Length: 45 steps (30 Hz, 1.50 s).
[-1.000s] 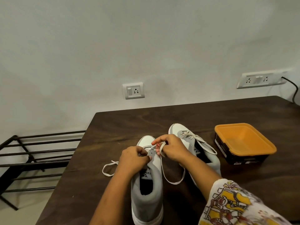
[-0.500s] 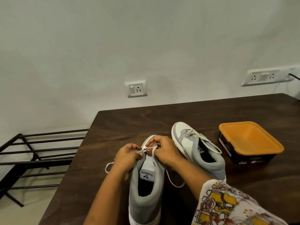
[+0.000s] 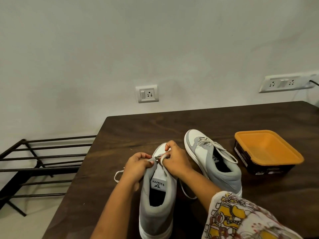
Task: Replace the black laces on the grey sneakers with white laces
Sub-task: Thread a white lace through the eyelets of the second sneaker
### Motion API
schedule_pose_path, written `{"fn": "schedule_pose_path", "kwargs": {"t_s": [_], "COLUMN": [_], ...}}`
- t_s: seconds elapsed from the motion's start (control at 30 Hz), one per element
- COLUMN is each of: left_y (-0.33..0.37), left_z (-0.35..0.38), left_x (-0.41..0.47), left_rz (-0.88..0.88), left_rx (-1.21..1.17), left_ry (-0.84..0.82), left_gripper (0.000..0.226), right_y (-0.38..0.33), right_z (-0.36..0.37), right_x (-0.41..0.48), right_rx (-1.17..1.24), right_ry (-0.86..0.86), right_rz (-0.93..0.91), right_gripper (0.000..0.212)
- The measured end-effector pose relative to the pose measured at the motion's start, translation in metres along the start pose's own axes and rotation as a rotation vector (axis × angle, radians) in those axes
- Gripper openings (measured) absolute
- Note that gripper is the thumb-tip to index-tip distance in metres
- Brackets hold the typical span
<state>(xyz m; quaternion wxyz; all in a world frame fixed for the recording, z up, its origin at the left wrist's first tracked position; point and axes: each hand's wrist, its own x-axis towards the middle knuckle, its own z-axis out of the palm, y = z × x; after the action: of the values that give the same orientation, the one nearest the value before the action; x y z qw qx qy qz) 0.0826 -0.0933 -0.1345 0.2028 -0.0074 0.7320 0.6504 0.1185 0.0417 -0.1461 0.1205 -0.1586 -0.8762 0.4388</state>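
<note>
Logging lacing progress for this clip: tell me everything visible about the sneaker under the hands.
The near sneaker is grey and white: suede-like grey collar and sides, white toe, sole and tongue, labelled Velarro. It stands upright on the dark table, toe toward the wall. The tongue's upper part shows no lace. Near the toe, the left hand pinches at the eyelet edge and the right hand holds a loop of white lace, whose ends trail onto the table on both sides.

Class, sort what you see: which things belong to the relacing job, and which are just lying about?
Job: near sneaker, white lace, far sneaker, left hand, right hand.
Lying about: orange-lidded box, wall socket, metal rack.
</note>
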Motion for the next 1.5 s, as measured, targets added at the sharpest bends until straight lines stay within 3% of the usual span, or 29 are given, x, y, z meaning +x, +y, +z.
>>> {"fn": "schedule_pose_path", "kwargs": {"t_s": [0.33,0.7,0.97,1.13,1.37,1.5], "left_y": [-0.002,0.0,0.006,0.004,-0.006,-0.007], "left_z": [0.0,0.0,-0.003,0.002,0.005,0.005], "left_x": [0.002,0.0,-0.01,-0.01,0.005,0.009], "left_rz": [0.009,0.024,-0.034,-0.02,0.092,0.005], "left_rx": [-0.004,0.084,0.017,0.072,0.405,0.203], "left_ry": [0.007,0.033,-0.043,-0.07,0.08,0.154], "left_gripper": [0.014,0.007,0.021,0.009,0.007,0.015], "right_y": [-0.002,-0.013,-0.005,-0.004,-0.003,0.001], "right_z": [0.0,-0.001,0.003,0.004,-0.008,-0.015], "right_x": [0.001,-0.009,0.0,0.001,0.002,0.005], "right_rx": [0.033,-0.14,0.02,-0.022,0.061,0.184], "right_ry": [-0.057,0.001,-0.035,-0.052,-0.202,-0.344], "right_rz": [0.014,-0.002,0.018,-0.019,-0.061,0.017], "right_gripper": [0.025,0.02,0.03,0.025,0.032,0.031]}}
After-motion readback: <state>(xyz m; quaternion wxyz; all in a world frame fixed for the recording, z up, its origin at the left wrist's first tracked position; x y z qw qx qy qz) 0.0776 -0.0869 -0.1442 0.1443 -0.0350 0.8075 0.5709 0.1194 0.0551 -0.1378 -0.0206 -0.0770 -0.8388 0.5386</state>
